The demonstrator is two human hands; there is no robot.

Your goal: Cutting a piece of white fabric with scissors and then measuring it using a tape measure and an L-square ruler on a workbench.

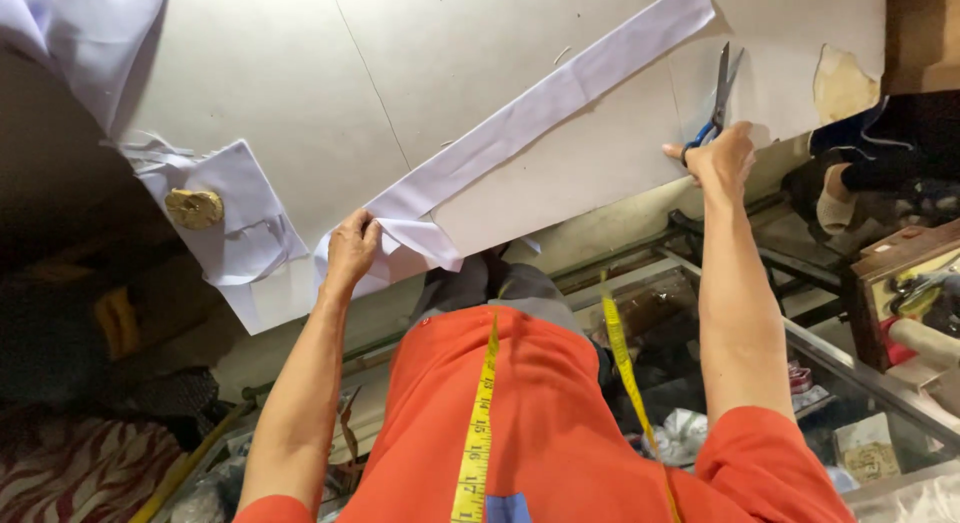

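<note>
A long strip of pale lilac fabric (540, 108) lies diagonally across the grey worktable (300, 93). My left hand (352, 248) pinches the strip's folded near end at the table's front edge. My right hand (722, 158) grips the blue handles of a pair of scissors (720, 88), whose blades point away from me and lie on the table just right of the strip's far end. A yellow tape measure (480, 423) hangs around my neck over my orange shirt.
More pale fabric pieces (235, 218) lie at the table's left with a round brass weight (194, 208) on them. Another cloth (80, 33) drapes at the far left corner. A glass-topped counter (850, 383) stands at the right, a striped cloth at lower left.
</note>
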